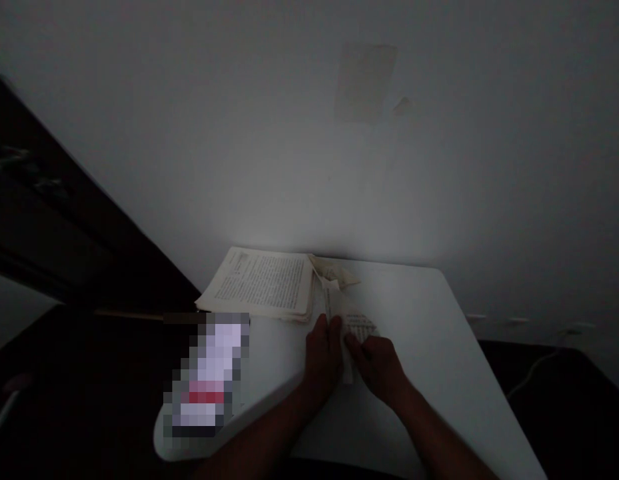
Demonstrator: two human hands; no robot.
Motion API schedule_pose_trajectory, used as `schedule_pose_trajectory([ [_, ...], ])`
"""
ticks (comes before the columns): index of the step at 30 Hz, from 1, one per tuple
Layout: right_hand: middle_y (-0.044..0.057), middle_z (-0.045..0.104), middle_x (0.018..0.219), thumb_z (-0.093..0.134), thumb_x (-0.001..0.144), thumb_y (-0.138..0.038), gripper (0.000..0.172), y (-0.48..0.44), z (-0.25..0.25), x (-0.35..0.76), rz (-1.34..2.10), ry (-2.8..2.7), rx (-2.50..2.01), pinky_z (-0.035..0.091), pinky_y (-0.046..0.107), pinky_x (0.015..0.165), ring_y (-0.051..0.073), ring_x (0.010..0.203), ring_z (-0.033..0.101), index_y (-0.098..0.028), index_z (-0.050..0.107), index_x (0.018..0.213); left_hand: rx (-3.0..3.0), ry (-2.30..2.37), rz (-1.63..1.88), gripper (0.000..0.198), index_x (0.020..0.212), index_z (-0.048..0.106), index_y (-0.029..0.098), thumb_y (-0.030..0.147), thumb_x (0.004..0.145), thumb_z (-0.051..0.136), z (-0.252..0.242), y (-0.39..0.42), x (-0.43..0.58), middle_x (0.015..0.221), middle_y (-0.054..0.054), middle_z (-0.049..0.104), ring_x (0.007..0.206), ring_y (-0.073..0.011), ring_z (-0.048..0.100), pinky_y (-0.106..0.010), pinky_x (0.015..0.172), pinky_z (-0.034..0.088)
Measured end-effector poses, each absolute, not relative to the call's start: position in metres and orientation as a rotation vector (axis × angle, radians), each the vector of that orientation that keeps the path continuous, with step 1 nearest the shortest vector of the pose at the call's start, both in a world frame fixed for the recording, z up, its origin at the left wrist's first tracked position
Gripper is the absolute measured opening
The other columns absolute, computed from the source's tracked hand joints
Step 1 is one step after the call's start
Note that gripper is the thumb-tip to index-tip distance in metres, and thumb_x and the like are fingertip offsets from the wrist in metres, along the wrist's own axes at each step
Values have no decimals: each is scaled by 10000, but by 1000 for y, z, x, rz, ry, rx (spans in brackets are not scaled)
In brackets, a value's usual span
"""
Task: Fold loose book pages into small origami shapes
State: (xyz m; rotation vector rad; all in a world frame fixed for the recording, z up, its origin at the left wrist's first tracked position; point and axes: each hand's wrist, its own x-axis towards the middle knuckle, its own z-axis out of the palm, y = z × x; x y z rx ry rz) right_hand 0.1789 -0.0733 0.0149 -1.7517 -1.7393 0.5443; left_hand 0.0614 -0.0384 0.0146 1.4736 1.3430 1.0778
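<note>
Both of my hands hold a folded sheet of printed paper (360, 325) above the near middle of the white table. My left hand (323, 353) grips its left side, thumb and fingers closed. My right hand (376, 363) pinches the lower right part of the sheet. Just beyond them rests a folded paper piece (343, 274), its pointed end toward the right. To the left of that lies a stack of printed pages (266, 283), text facing up. Dim light hides the finer folds and some of my fingertips.
A pixelated, screen-like object (214, 373) lies at the left end of the white table (439, 347). The table's far edge meets a pale wall (269, 133) bearing a faint patch (366, 83). A dark door (54, 193) stands left; a cable (532, 373) runs at right.
</note>
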Motion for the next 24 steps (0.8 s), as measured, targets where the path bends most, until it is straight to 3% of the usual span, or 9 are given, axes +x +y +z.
schedule_pose_trajectory([
  [5, 19, 535, 566, 291, 893, -469, 441, -71, 21, 197, 392, -1623, -1771, 354, 234, 533, 130, 522, 480, -201, 502, 613, 1528, 1366, 1106, 347, 677, 419, 194, 457, 894, 350, 14, -37, 55, 576, 38, 444, 555, -129, 429, -251, 548, 315],
  [12, 5, 564, 638, 366, 883, -441, 339, -75, 23, 208, 618, -1408, -1583, 413, 233, 595, 136, 605, 531, -185, 557, 770, 1482, 1349, 1086, 350, 695, 435, 187, 468, 888, 351, 14, -36, 51, 615, 31, 457, 592, -133, 438, -248, 570, 330],
  [18, -29, 522, 507, 443, 832, -504, 380, -71, 18, 194, 935, -1141, -1503, 393, 219, 465, 118, 477, 494, -164, 611, 801, 1490, 1267, 1011, 365, 675, 415, 189, 492, 873, 369, 9, -40, 54, 561, 48, 426, 532, -116, 411, -232, 518, 304],
  [24, -48, 500, 428, 517, 808, -467, 340, -73, 15, 197, 914, -1134, -1553, 375, 204, 413, 97, 394, 469, -160, 663, 798, 1460, 1188, 959, 372, 648, 404, 185, 496, 851, 406, 10, -35, 54, 559, 60, 368, 535, -104, 379, -218, 497, 291],
])
